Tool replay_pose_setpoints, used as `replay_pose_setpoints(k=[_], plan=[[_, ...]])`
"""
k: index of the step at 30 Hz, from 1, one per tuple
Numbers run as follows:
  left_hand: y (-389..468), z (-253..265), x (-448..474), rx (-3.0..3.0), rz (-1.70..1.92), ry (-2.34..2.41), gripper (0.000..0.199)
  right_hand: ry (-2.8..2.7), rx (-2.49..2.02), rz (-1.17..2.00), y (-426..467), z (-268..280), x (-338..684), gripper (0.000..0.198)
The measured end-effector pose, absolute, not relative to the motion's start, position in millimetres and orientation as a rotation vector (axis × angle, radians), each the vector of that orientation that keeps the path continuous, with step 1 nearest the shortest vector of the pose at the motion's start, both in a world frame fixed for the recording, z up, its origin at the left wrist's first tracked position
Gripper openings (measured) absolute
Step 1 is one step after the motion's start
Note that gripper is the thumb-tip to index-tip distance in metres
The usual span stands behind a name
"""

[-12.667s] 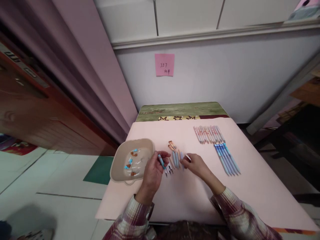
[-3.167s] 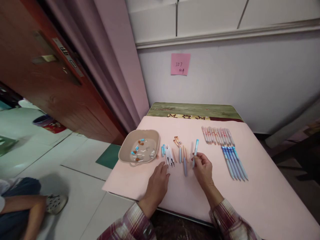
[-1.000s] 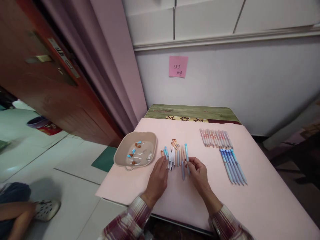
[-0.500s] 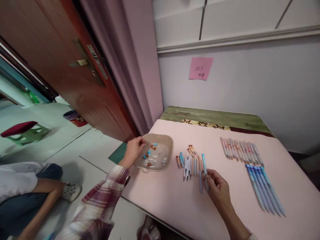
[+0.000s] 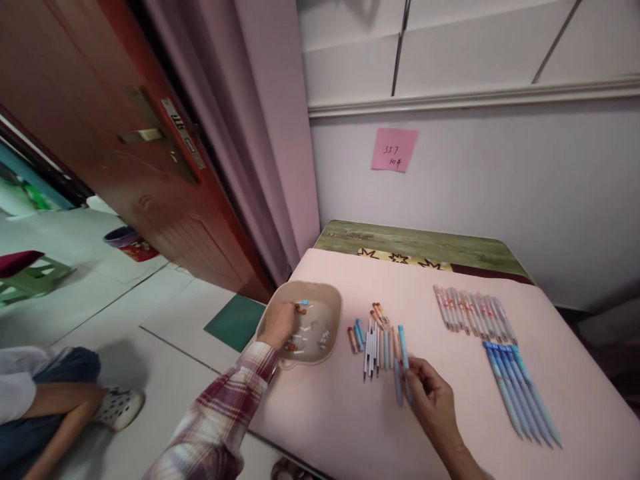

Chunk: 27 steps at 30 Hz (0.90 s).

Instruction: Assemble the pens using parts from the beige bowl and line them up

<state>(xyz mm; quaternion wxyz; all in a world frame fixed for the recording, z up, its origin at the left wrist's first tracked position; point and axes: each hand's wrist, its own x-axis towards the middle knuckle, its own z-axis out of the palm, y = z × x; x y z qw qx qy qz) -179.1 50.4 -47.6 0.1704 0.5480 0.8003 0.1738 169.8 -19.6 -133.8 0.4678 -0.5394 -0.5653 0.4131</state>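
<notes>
My left hand [image 5: 281,323] reaches down into a beige plastic basin [image 5: 334,308], its fingers drawn together among small blue and brown pen parts [image 5: 303,305]. What those fingertips hold, if anything, is hidden. In my right hand [image 5: 433,393] is a blue-topped pen [image 5: 403,347], pinched between thumb and fingers near its lower end and standing tilted over the table. Just left of it lie pen barrels [image 5: 389,348], white refills [image 5: 371,350] with dark tips, and short brown and blue pen pieces [image 5: 356,335]. More brown pieces [image 5: 380,313] lie above the refills.
On the right, a row of reddish, clear pens [image 5: 473,312] lies above several blue pens [image 5: 520,393]. A pink cloth [image 5: 350,413] covers the table. A wooden door [image 5: 165,200] stands at left, near a seated person's leg and shoe [image 5: 120,407].
My left hand has moved from the basin's left rim down inside it. My right hand still grips the pen. The view has shifted slightly.
</notes>
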Motion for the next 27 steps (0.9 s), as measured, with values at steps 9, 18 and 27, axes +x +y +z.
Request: replay_pose_setpoints(k=[9,18,27], plan=[[20.6,7.0,-93.0,0.665,1.428,1.347,0.029,-1.578,-1.152,1.156,-33.1,-39.6,128.2,0.022],[18.1,10.8,-46.8,0.259,1.460,0.976,0.028,-1.634,-1.148,1.201,-25.9,-23.0,119.3,0.017],[14.0,13.7,-44.0,0.290,1.460,1.002,0.030,-1.632,-1.131,1.182,-30.6,-22.1,120.6,0.019]])
